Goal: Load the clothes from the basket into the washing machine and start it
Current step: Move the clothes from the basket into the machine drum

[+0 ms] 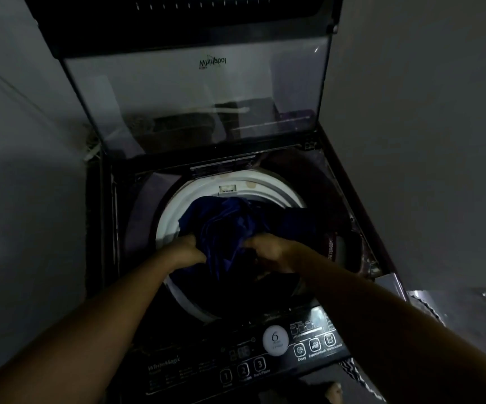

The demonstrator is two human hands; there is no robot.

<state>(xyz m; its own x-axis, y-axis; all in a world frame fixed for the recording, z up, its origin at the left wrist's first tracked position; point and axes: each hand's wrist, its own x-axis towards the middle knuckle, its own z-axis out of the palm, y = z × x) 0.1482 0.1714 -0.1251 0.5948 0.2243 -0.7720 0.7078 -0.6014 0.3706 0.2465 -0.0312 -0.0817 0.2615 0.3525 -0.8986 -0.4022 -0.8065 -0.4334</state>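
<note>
I see my left hand (187, 252) and right hand (268, 252) both gripping crumpled dark-blue cloth (230, 225) — bunched over the washing machine's white round drum rim (174, 211).

Washing machine (361, 217): top deck dark maroon, close to black in the dim light.
Lid (195, 91): glass in a black frame, reading grey with pale reflections; dark brand lettering.
Drum ring (171, 211): white, with a greyer inner band.
Blue garment (224, 225): deep royal blue, plain.
Dark garment (297, 220): navy to black, plain.
Control panel (206, 360): black, with white lettering, white-outlined icons and white-outlined number buttons.
Round sticker (275, 340): white, with a dark "6".
Striped cloth (349, 371): black and white stripes.
Walls (425, 141): flat grey, shadowed.
Cable (91, 151): white, against the dark gap beside the machine.
</note>
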